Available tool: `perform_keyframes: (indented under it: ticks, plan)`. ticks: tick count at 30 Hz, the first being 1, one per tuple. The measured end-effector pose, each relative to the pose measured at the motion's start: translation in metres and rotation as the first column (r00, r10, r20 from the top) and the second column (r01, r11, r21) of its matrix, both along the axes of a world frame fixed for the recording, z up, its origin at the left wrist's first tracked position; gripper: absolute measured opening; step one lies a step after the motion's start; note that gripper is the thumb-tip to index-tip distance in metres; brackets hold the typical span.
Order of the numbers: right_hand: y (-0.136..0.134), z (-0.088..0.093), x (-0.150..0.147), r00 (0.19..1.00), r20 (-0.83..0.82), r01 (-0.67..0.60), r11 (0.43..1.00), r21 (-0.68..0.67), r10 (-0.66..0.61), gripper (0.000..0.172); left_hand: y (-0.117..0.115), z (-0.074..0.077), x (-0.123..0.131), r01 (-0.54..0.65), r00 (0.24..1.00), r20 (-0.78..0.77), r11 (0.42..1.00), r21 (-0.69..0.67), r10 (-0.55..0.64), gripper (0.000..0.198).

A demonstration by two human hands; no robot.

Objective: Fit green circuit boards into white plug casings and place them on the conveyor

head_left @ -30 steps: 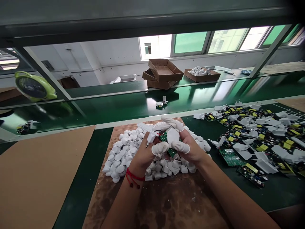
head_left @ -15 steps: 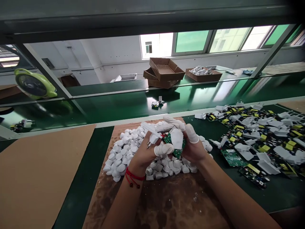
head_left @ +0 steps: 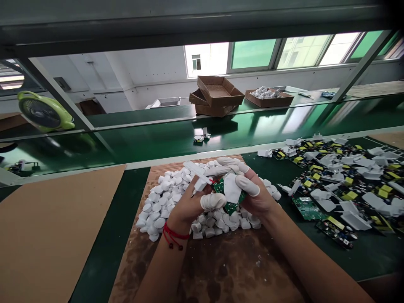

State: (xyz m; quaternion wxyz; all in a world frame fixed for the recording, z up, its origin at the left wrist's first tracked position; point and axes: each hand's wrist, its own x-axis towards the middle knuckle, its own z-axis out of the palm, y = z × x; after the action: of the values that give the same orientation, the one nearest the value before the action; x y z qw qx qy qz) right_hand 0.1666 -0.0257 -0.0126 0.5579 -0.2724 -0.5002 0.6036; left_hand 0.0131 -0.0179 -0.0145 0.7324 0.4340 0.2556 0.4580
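1 long green bench (head_left: 259, 166) carries a stained brown sheet (head_left: 233, 269), with a wide heap of white pieces (head_left: 159, 202) on it. Above the heap, the left hand (head_left: 193, 200) and the right hand (head_left: 258, 195), fingers sheathed in white, are together, clamped on the circuit board (head_left: 232, 208), a white plug piece (head_left: 200, 184) resting against the left. The right thumb lies on the white patch (head_left: 231, 189). To my eye, it's best to brace the board from below and press that patch flat and evenly, without tugging the plug piece.
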Motion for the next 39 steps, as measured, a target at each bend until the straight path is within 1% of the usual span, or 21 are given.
perform_keyframes:
  ticks: [2,4,6,7,8,9,10,12,13,14,16,18,20,25,28,31,34,36,39]
  plan:
    - [0.005,-0.003,-0.001,0.995,0.028,0.093,0.993,0.072,-0.096,0.049,0.001,0.0,0.003,-0.075,0.997,0.003,0.997,-0.02,0.075,0.066]
    - [0.008,-0.007,-0.003,0.965,0.097,0.225,0.959,0.17,-0.244,0.037,0.003,0.002,0.009,-0.161,0.986,0.037,0.987,-0.023,0.162,0.06]
    - [0.01,-0.009,-0.005,0.889,0.245,0.319,0.907,0.275,-0.387,0.037,0.006,0.007,0.012,-0.236,0.966,0.109,0.972,0.015,0.233,0.055]
    - [0.009,-0.009,-0.005,0.827,0.358,0.322,0.887,0.331,-0.434,0.038,0.007,0.011,0.013,-0.27,0.953,0.151,0.962,0.042,0.261,0.053]
    - [0.009,-0.008,-0.006,0.744,0.488,0.286,0.877,0.385,-0.456,0.038,0.009,0.014,0.012,-0.303,0.939,0.189,0.951,0.066,0.286,0.05]
    - [0.007,-0.007,-0.007,0.64,0.617,0.206,0.876,0.437,-0.458,0.036,0.011,0.018,0.01,-0.329,0.927,0.22,0.941,0.082,0.305,0.047]
    - [0.006,-0.006,-0.007,0.519,0.726,0.092,0.874,0.478,-0.452,0.034,0.013,0.021,0.007,-0.356,0.914,0.242,0.931,0.086,0.327,0.042]
    - [0.004,-0.003,-0.009,0.275,0.852,-0.172,0.849,0.5,-0.446,0.029,0.016,0.026,-0.001,-0.393,0.895,0.26,0.917,0.072,0.363,0.035]
    - [0.004,-0.003,-0.009,0.181,0.873,-0.28,0.827,0.488,-0.454,0.026,0.017,0.027,-0.005,-0.406,0.887,0.265,0.912,0.062,0.377,0.033]
    - [0.004,-0.002,-0.01,0.111,0.877,-0.357,0.805,0.474,-0.467,0.025,0.017,0.027,-0.008,-0.41,0.884,0.268,0.91,0.052,0.383,0.032]
    - [0.004,-0.003,-0.01,0.027,0.872,-0.433,0.78,0.451,-0.489,0.024,0.017,0.026,-0.011,-0.407,0.885,0.265,0.912,0.044,0.382,0.034]
    - [0.005,-0.004,-0.011,-0.018,0.87,-0.458,0.778,0.43,-0.492,0.023,0.016,0.025,-0.009,-0.39,0.897,0.246,0.92,0.043,0.368,0.038]
    - [0.004,-0.003,-0.011,-0.039,0.87,-0.471,0.777,0.418,-0.492,0.022,0.015,0.025,-0.006,-0.364,0.913,0.216,0.93,0.049,0.346,0.041]
    - [0.0,-0.001,-0.012,-0.057,0.878,-0.485,0.782,0.391,-0.475,0.023,0.012,0.025,0.001,-0.295,0.943,0.181,0.954,0.059,0.28,0.048]
    - [-0.002,0.0,-0.012,-0.057,0.886,-0.487,0.787,0.378,-0.461,0.024,0.011,0.026,0.002,-0.296,0.941,0.188,0.954,0.053,0.282,0.052]
    - [-0.001,0.0,-0.013,-0.053,0.881,-0.492,0.78,0.387,-0.471,0.026,0.011,0.025,0.003,-0.298,0.941,0.179,0.954,0.036,0.288,0.05]
    - [0.0,-0.001,-0.015,-0.072,0.87,-0.489,0.778,0.395,-0.487,0.024,0.011,0.022,0.004,-0.27,0.951,0.174,0.961,0.06,0.257,0.047]
    - [0.001,-0.003,-0.017,-0.089,0.862,-0.471,0.784,0.406,-0.499,0.023,0.012,0.019,0.005,-0.25,0.958,0.167,0.965,0.083,0.234,0.044]
    - [0.004,-0.007,-0.02,-0.091,0.851,-0.442,0.787,0.431,-0.517,0.021,0.013,0.017,0.006,-0.247,0.962,0.141,0.966,0.072,0.236,0.042]
